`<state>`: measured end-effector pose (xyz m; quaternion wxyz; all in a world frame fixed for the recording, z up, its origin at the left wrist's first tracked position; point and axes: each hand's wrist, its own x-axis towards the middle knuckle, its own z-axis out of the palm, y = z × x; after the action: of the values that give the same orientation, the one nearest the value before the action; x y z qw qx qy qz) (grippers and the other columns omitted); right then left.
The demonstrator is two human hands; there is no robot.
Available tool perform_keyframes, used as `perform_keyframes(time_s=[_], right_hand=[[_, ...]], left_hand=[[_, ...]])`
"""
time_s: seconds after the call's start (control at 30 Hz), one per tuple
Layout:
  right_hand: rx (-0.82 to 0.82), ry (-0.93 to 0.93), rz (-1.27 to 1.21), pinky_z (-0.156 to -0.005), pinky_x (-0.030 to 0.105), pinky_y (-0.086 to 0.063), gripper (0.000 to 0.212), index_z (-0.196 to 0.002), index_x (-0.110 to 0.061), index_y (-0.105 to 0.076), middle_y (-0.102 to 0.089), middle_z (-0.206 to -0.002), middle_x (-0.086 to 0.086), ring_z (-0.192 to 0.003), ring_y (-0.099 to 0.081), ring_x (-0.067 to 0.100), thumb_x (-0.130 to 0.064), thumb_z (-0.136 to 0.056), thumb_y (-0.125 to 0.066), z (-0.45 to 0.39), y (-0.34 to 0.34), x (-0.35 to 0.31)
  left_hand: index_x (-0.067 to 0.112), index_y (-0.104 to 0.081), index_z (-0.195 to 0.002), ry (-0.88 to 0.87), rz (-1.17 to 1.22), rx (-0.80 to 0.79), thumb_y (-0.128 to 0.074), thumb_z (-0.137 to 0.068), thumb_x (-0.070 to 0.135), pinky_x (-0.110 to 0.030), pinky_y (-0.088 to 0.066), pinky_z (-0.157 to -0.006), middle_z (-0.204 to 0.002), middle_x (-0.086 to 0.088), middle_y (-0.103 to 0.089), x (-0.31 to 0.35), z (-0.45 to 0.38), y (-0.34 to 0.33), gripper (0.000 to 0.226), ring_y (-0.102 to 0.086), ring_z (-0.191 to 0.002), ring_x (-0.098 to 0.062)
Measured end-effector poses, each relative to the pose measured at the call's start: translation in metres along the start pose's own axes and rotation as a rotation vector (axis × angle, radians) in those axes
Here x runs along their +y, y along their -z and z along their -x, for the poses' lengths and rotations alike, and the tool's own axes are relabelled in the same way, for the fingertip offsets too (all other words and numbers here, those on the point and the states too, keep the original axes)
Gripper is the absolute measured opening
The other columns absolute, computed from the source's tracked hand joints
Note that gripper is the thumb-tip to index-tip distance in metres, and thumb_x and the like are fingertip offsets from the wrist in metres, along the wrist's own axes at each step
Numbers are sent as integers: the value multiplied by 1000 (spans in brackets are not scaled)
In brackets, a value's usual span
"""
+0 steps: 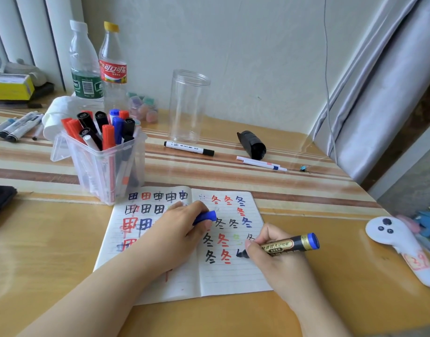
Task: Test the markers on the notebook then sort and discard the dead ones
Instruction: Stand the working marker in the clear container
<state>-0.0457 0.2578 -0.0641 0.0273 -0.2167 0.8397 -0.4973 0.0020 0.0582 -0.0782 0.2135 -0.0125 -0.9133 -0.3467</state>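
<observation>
Writing: right hand grips marker on notebook; left hand holds cap.

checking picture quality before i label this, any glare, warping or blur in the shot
Head view: soft, even light with faint shadows; a pale sheen lies on the glossy table near the far edge; wide-angle bending tilts the bottles and curtain at the edges; the notebook, marker and both hands are fairly sharp, the corners softer.

My counter is yellow wood with a striped band. On it lie my open notebook, a clear tub of markers, an empty jar, two bottles, a black-capped marker, two pens and a white controller.
</observation>
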Motion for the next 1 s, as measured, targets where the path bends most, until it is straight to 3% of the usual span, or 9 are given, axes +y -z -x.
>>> perform_keyframes(time_s=[0.27,0.57,0.83,1.0], right_hand=[[52,-2,4,-41,17,-22,32,-61,-7,-43,-36,-44,-10,-44,-30,6,-11,-82,-66,-1,-1,-1],[3,11,-19,-41,16,-23,35,-56,-13,-43,-36,-44,-11,-43,-29,5,-6,-81,-66,2,1,-1],[90,16,-8,-41,16,-23,35,-55,-13,-40,-36,-46,-9,-45,-29,6,-2,-78,-64,0,1,3],[46,42,-28,-45,18,-26,30,-59,-13,-43,-42,-51,8,-50,-39,11,-16,-77,-66,1,1,5]], left_hand=[[22,-52,-101,-2,4,11,-45,-94,31,-13,-33,-70,-83,2,-56,0,0,0,14,-42,-85,-11],[23,-52,-104,6,-4,3,-44,-94,32,-11,-33,-70,-85,2,-56,1,0,0,16,-43,-84,-9],[23,-52,-103,22,-3,-9,-43,-94,32,-13,-35,-72,-86,1,-58,2,1,1,16,-43,-85,-8],[22,-52,-103,21,-5,-21,-43,-94,32,-12,-34,-72,-86,2,-57,3,1,2,16,-43,-85,-10]])
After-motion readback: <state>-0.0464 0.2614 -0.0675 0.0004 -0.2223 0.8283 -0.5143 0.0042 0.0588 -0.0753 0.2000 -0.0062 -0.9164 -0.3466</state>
